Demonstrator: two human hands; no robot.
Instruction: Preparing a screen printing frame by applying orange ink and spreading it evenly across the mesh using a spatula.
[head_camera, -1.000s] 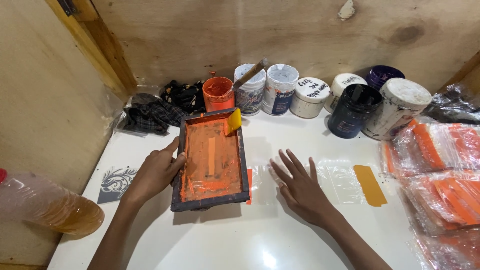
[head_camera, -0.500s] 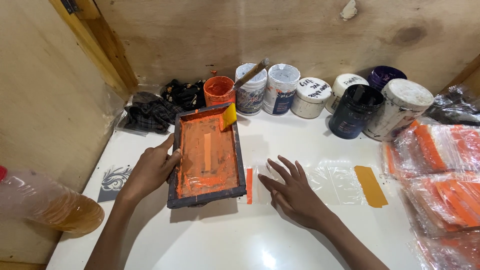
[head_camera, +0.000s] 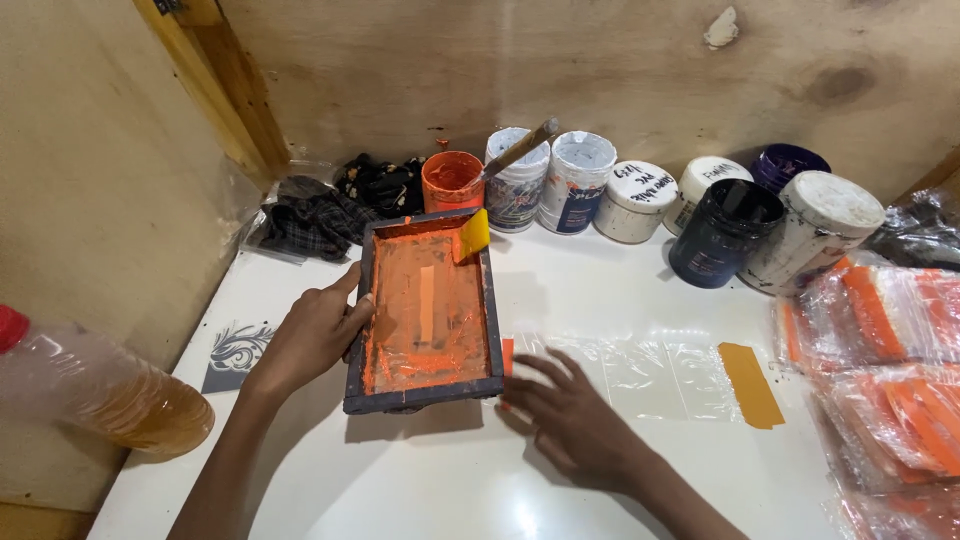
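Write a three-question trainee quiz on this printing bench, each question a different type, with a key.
1. True or false: the left hand grips the screen frame.
2. The right hand lies on: A) a clear bag, B) a jar lid, C) the bottle.
3. What colour ink coats the screen?

Key: 1 true; 2 A; 3 orange.

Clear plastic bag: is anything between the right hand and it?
Nothing visible. The right hand lies flat at the clear plastic bag's left end; the screen frame, gripped by the left hand, sits just beside it.
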